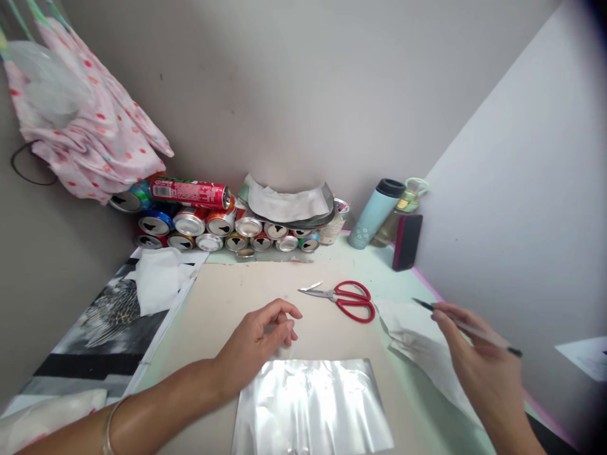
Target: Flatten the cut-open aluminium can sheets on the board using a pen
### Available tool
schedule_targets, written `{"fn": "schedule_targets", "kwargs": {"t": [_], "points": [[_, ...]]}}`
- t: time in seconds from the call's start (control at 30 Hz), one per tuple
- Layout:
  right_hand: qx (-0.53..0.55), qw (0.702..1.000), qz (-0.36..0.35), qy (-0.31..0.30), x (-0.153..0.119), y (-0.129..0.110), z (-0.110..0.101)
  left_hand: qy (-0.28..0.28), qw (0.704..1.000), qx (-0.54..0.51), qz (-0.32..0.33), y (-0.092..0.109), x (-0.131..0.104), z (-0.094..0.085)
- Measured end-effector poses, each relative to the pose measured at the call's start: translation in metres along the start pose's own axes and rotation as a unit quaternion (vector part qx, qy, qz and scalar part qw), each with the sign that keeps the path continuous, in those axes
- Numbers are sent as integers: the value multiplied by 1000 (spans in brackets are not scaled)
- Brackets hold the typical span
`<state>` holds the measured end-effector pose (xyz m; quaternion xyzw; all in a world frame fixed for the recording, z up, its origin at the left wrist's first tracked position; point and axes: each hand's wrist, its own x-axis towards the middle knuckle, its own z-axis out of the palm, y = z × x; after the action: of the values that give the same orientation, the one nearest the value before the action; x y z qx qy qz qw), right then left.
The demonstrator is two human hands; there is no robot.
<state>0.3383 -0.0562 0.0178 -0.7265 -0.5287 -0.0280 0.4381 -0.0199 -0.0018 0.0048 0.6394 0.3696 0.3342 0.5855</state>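
A pen (478,330) with a dark tip and a pale barrel is pinched in my right hand (488,360), its tip pointing left above a crumpled white paper (422,341). My left hand (265,332) hovers just beyond the far edge of a shiny silver metal sheet (317,404), fingers loosely curled and apart, with nothing in them. The sheet lies creased on a beige board (227,297). Beyond it rests a pair of red-handled scissors (331,294), blades pointing left.
Stacked drink cans (220,222) line the back wall, with curved cut metal sheets (289,205) on top. A light-blue tumbler (374,215) and a dark phone (408,242) stand at the back right. At left lie a bird picture (116,309) and white tissue (159,281); pink dotted cloth (104,120) hangs above.
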Motion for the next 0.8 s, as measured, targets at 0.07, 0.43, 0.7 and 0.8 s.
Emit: {"fn": "schedule_targets", "kwargs": {"t": [0.07, 0.43, 0.7, 0.8], "points": [[-17, 999, -27, -21, -6, -5, 4, 0, 1000, 1, 0, 1, 0, 0], [4, 969, -210, -127, -56, -49, 18, -46, 999, 2, -23, 7, -4, 3], [-46, 821, -528, -210, -96, -83, 37, -247, 958, -133, -50, 37, -23, 15], [-41, 817, -537, -206, -94, -84, 33, -284, 950, -116, -60, 41, -19, 9]]}}
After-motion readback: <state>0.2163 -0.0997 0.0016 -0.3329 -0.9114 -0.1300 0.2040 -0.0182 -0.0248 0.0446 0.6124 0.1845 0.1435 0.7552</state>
